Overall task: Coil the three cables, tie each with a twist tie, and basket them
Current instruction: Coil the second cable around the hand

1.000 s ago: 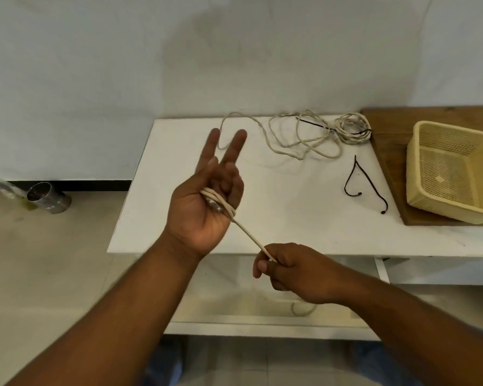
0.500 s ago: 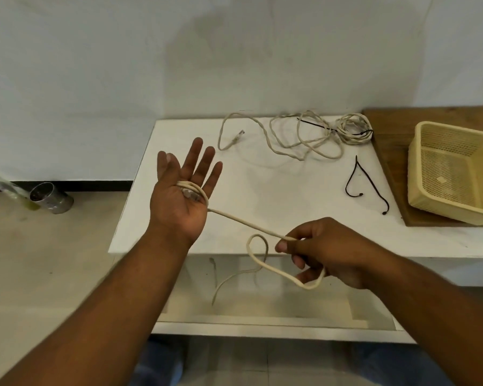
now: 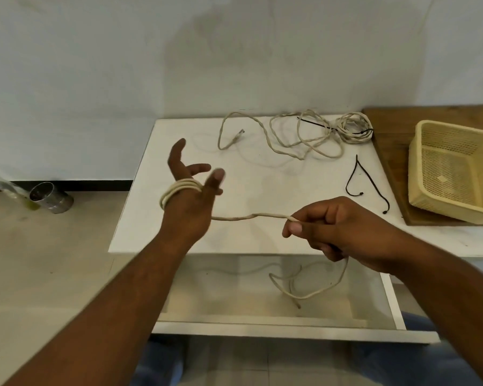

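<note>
A beige cable is wound in several turns round my left hand, whose fingers are spread with its back toward me. My right hand pinches the same cable a short way to the right, and the cable's loose tail hangs below the table edge. Two more beige cables lie tangled at the back of the white table. A bent black twist tie lies near the table's right side, and another rests across the tangle. The yellow mesh basket stands at the right.
The basket sits on a wooden board at the table's right end. A metal can lies on the floor to the left. A lower white shelf runs under the tabletop. A wall stands close behind the table.
My left hand has turned from palm-up to back-up, taking another turn of cable round it. My right hand has moved right and up, drawing the cable across.
</note>
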